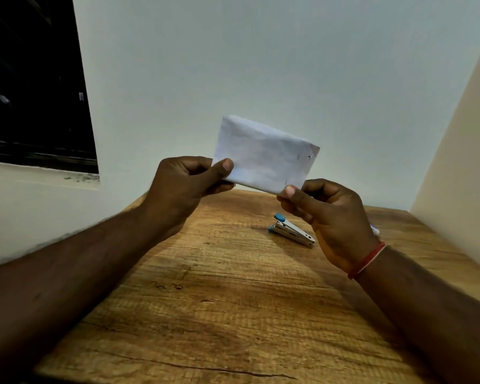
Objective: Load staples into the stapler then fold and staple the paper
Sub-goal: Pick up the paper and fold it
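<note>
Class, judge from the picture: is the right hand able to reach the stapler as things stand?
Probably yes: the stapler lies uncovered on the table near the right hand, which must first release the folded paper.

No text is legible; the folded paper [263, 156] carries only faint marks too small to read

The right hand [330, 217] hides most of a small white object [375, 230].

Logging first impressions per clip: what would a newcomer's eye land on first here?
The folded white paper, held up in mid-frame before the pale wall, pinched at its lower corners by the left hand and right hand. Next, the small stapler lying on the wooden table below the right hand.
</note>
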`<state>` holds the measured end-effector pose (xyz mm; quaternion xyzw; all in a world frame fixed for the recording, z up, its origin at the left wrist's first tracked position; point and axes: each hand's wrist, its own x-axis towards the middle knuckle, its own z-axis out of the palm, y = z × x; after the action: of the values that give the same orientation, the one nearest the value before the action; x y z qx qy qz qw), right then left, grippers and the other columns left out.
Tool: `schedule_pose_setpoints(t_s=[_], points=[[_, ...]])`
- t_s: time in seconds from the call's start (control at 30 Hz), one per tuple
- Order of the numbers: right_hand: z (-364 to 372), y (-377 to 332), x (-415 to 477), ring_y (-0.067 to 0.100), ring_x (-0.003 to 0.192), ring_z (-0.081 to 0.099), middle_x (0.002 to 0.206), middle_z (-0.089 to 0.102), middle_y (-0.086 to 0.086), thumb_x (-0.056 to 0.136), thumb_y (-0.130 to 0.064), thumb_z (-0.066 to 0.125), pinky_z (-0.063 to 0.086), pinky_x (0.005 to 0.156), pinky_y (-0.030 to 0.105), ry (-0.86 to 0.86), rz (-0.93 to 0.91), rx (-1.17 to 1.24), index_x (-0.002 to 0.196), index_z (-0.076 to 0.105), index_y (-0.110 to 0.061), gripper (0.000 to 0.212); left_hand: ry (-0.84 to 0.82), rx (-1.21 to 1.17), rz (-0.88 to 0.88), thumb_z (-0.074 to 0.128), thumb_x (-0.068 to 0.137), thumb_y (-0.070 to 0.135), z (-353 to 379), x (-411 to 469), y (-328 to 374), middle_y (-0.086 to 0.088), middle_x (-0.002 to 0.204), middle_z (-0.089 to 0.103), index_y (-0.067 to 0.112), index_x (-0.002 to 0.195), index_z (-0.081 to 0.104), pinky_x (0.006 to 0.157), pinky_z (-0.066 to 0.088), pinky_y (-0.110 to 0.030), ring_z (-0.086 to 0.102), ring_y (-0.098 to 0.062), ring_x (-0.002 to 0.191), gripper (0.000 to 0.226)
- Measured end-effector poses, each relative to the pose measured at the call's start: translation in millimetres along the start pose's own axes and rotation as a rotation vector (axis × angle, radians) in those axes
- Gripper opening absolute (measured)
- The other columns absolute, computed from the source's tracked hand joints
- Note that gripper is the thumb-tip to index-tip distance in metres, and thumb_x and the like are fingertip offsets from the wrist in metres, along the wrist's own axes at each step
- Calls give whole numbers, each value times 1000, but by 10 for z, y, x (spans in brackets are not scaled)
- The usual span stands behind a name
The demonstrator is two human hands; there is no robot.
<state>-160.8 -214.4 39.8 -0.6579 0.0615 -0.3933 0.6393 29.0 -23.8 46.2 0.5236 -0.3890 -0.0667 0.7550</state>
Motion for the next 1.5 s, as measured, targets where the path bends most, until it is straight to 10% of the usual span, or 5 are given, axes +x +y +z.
schedule_pose_setpoints(t_s=[0.6,0.87,1.13,1.5], points=[[46,26,-17,36,82,75,79,61,22,72,-20,95,67,95,54,16,47,-31,76,69,-8,29,71,48,103,86,98,12,85,-63,69,-17,93,84,-4,95,81,84,69,-33,85,-28,90,17],[157,32,-94,21,76,74,74,73,11,81,-12,95,64,77,37,20,56,-111,145,62,-25,73,202,-81,88,87,98,20,194,-107,86,-14,95,83,11,135,63,87,70,-45,84,-26,99,44],[300,36,-223,30,75,76,89,81,22,89,-6,87,66,71,37,-119,133,-34,112,82,-2,23,70,-311,-119,79,103,20,341,-167,10,-11,128,84,6,137,73,95,68,-44,81,-29,121,37],[112,-46,-81,24,78,68,102,82,20,87,-33,81,58,69,36,-53,57,-5,113,85,-7,38,-11,280,-69,82,100,40,193,-137,26,8,119,84,26,137,69,89,71,-41,84,-13,101,42]])
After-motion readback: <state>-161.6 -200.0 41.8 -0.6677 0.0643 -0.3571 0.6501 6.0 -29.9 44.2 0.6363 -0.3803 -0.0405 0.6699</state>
